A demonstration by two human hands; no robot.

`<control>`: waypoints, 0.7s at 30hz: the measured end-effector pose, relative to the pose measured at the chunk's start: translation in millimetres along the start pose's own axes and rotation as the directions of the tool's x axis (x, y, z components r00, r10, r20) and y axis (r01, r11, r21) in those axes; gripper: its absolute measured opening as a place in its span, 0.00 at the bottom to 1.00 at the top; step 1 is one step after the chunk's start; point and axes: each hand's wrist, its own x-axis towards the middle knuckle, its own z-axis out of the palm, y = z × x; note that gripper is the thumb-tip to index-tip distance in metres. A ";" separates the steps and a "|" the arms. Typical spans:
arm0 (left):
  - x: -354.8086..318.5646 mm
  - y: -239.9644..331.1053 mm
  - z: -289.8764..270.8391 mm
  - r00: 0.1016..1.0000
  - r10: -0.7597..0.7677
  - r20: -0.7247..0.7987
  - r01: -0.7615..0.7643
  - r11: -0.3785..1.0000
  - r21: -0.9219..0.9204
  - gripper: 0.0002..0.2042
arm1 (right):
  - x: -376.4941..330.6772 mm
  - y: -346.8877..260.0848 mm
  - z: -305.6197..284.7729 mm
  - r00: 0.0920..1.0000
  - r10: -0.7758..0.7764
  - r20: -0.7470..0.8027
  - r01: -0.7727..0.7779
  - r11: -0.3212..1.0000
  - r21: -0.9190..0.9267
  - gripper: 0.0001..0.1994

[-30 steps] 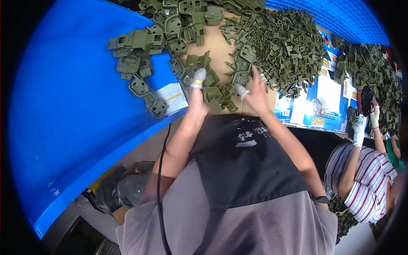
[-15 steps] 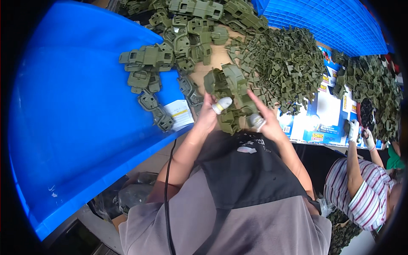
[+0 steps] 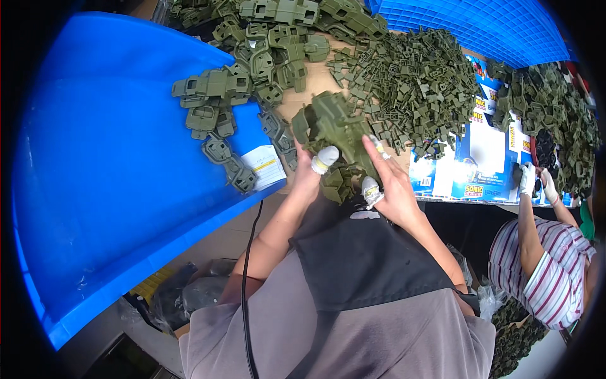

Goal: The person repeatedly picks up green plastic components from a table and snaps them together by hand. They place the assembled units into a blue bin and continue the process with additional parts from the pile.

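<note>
In front of my apron, both hands are closed on olive-green moulded plastic shells that look like toy vehicle bodies. My left hand [image 3: 307,172], with a white cover on its thumb, grips the left side of a lower shell [image 3: 339,184]. My right hand [image 3: 392,184] wraps the right side of an upper shell [image 3: 341,129]; white covers show on its thumb and one finger. The two shells overlap, and I cannot tell whether they are joined. Part of the lower shell is hidden behind my left thumb and the upper shell.
A large blue bin [image 3: 126,158] fills the left, with similar shells [image 3: 214,88] heaped over its edge and a paper label [image 3: 264,165] on its rim. Small green parts [image 3: 416,82] are piled behind my hands. At right, a co-worker's gloved hands [image 3: 528,180] work beside another green pile [image 3: 568,139].
The upper shell has turned over, from its hollow-looking side to a more closed face. My right hand has moved further around it. My left hand keeps its grip.
</note>
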 end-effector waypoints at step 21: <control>-3.9 9.9 7.8 0.980 0.190 -0.058 -0.197 0.969 -0.147 0.36 | 0.6 44.3 10.8 0.942 0.188 0.279 -0.336 0.566 0.753 0.31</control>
